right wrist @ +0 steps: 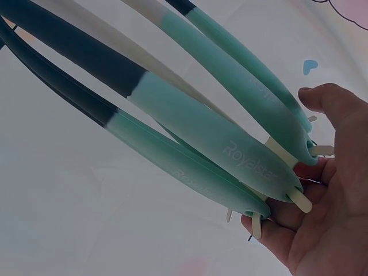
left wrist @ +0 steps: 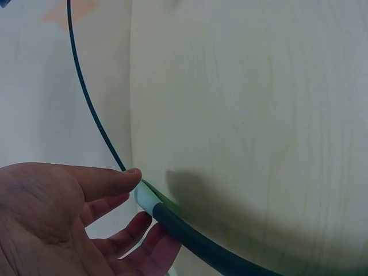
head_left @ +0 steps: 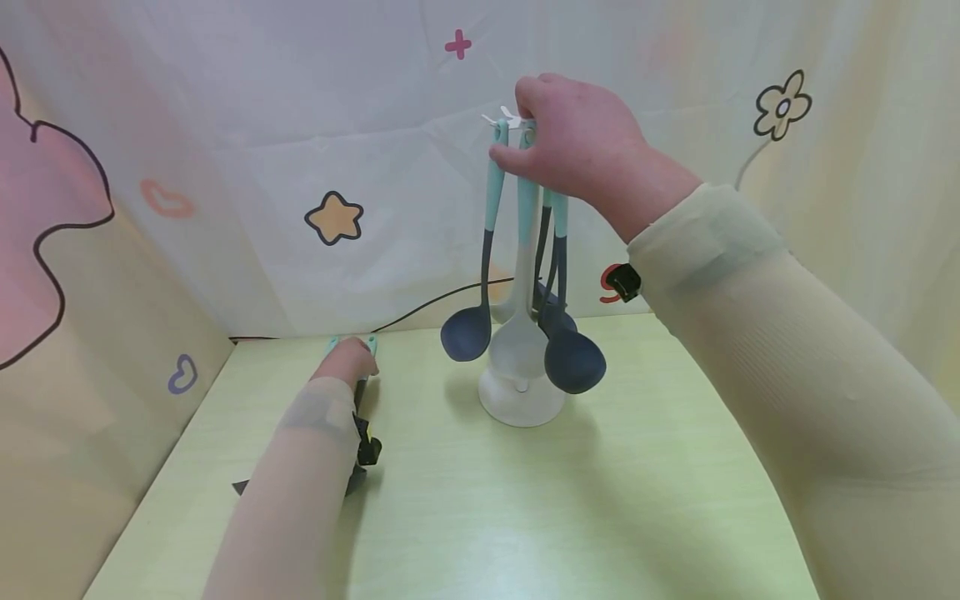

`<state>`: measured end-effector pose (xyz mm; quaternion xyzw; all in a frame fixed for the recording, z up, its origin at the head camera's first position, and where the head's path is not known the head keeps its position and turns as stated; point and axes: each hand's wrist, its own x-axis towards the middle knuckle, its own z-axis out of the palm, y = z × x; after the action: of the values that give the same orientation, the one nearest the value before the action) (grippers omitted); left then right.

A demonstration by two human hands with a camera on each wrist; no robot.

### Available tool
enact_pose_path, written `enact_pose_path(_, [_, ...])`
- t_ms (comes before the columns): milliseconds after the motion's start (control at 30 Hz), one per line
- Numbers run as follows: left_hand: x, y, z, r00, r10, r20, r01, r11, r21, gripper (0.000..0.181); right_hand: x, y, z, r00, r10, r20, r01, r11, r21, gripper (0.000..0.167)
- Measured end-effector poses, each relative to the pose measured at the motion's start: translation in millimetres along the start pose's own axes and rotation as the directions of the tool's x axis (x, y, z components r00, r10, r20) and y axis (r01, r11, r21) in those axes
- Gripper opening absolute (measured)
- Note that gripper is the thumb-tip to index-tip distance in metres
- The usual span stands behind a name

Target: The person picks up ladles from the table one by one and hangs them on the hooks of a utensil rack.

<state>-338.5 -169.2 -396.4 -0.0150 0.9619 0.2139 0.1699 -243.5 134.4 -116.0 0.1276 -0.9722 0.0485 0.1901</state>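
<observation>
My right hand (head_left: 581, 137) grips the top of a white utensil stand (head_left: 522, 408), its fingers curled around the hooked crown. Mint-handled utensils hang there, among them a dark ladle (head_left: 467, 333), a pale spoon-shaped utensil (head_left: 519, 348) and another dark rounded one (head_left: 575, 363). In the right wrist view, mint handles (right wrist: 218, 144) dangle from white hooks beside the right hand (right wrist: 328, 195). At the table's back left, my left hand (head_left: 348, 360) holds a dark-shafted kitchen utensil (left wrist: 190, 233) by its mint end, thumb above and fingers below. My forearm mostly hides its head.
A second mint handle end (head_left: 333, 342) shows beside the left hand. Dark flat utensil edges (head_left: 240, 486) poke out around the left forearm. A thin black cable (head_left: 427, 298) runs along the patterned curtain (head_left: 405, 167) behind the pale wooden table (head_left: 480, 517).
</observation>
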Motion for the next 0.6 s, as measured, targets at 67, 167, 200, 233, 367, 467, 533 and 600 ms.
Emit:
enact_pose_path(67, [1.0,-1.2,1.1,1.0,0.006,-0.006,-0.006,1.0,0.03,0.044,-0.1,0,0,1.0,-0.001,-0.003,0.001,1.0,0.001,0.045])
enact_pose_path(167, [1.2,-2.4,2.6,1.0,0.017,-0.021,-0.016,0.998,0.055,0.041,-0.1,0,-1,1.0,-0.004,-0.006,0.004,1.0,0.001,0.045])
enact_pose_path(200, [0.8,-2.7,3.0,0.999,0.019,-0.026,-0.018,0.998,0.06,0.04,-0.2,0,-1,1.0,-0.004,-0.007,0.004,1.0,0.002,0.045])
enact_pose_path(233, [0.8,-3.2,3.3,0.999,0.02,-0.03,-0.019,0.998,0.058,0.039,-0.3,0,-1,1.0,-0.003,-0.006,0.003,1.0,0.003,0.045])
enact_pose_path(367, [-2.5,-3.6,4.4,0.999,0.003,-0.05,-0.001,1.0,0.029,0.035,-0.7,1,-1,1.0,0.005,-0.002,-0.005,1.0,0.009,0.044])
enact_pose_path(467, [-7.7,-3.5,5.5,0.998,-0.016,-0.064,0.016,1.0,0.007,0.033,-1.1,1,-1,1.0,0.008,-0.003,-0.008,1.0,0.01,0.044])
enact_pose_path(533, [-11.8,-3.1,5.9,0.997,-0.018,-0.07,0.018,1.0,0.009,0.033,-1.4,1,-1,1.0,0.008,-0.005,-0.008,1.0,0.01,0.044])
enact_pose_path(600, [-15.0,-2.9,5.9,0.998,-0.016,-0.069,0.017,1.0,0.016,0.036,-1.4,1,-1,1.0,0.006,-0.008,-0.006,1.0,0.012,0.044])
